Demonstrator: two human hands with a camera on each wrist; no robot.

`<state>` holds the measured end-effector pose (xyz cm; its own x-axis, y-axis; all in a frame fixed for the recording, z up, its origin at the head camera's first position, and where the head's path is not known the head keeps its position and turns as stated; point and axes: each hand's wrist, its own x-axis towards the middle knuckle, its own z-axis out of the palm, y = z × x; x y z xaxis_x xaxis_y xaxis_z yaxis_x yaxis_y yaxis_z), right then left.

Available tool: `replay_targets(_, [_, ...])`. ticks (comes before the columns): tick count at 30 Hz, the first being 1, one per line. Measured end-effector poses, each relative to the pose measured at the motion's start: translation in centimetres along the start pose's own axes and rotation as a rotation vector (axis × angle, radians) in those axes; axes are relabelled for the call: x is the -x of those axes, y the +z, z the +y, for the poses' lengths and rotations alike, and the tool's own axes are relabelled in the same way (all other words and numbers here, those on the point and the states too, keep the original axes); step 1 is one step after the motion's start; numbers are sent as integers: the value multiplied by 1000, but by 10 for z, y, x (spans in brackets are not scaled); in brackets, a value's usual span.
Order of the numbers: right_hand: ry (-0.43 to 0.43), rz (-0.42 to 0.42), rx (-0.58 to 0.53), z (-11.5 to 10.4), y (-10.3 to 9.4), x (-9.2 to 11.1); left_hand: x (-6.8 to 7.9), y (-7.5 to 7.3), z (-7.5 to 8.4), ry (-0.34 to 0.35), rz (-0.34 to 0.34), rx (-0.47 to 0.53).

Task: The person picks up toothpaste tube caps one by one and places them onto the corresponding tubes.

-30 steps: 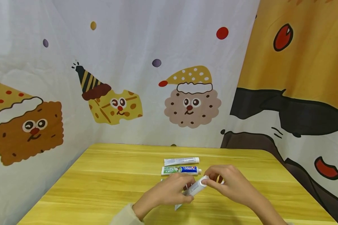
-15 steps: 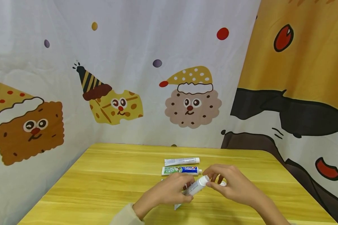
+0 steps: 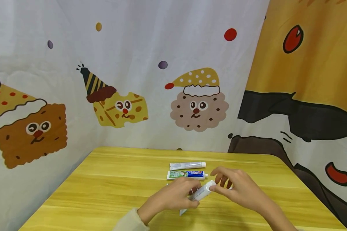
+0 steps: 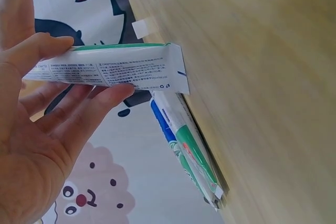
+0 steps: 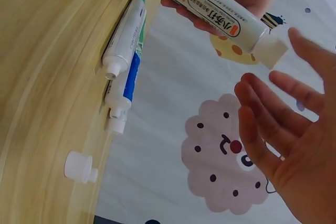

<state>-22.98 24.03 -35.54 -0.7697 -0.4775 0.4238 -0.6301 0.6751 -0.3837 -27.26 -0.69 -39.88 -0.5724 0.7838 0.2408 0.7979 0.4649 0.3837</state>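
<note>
My left hand (image 3: pixel 176 194) grips a white and green toothpaste tube (image 5: pixel 215 14), tilted with its capped end up toward the right. In the left wrist view the thumb lies on top of the tube and fingers support it beneath; its flat crimped end (image 4: pixel 178 69) points away from the palm. A white cap (image 5: pixel 270 51) sits on the tube's end. Around that cap my right hand (image 3: pixel 238 189) is spread, thumb and fingers apart, holding nothing. In the right wrist view a gap shows between the fingers and the cap.
On the wooden table (image 3: pixel 104 189), a blue and green toothpaste tube (image 3: pixel 186 175) and a whitish capped tube (image 3: pixel 188 165) lie behind the hands. Another white tube (image 5: pixel 123 43) lies with its nozzle bare. A loose white cap (image 5: pixel 79 166) rests nearby. A patterned curtain (image 3: pixel 133 48) hangs behind.
My right fingers have loosened from the cap and spread wider, rising slightly. The left hand and its toothpaste tube stay nearly still.
</note>
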Motion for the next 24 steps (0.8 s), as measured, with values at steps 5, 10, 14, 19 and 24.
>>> replay_targets(5, [-75, -9, -39, 3, 0, 2, -1, -1, 0, -20, -14, 22])
replay_targets(10, [-107, -14, -46, 3, 1, 1, -1, 0, 0, -20, -9, 7])
replay_targets(14, [-90, -16, -47, 1, 0, 0, -2, 0, 0, -28, -8, 6])
replay_targets(19, [-97, -18, -46, -1, -1, 0, -2, 1, 0, -35, -6, -6])
replay_targets(24, [-80, -22, -47, -1, 0, 0, -2, 1, 1, -53, -14, -5])
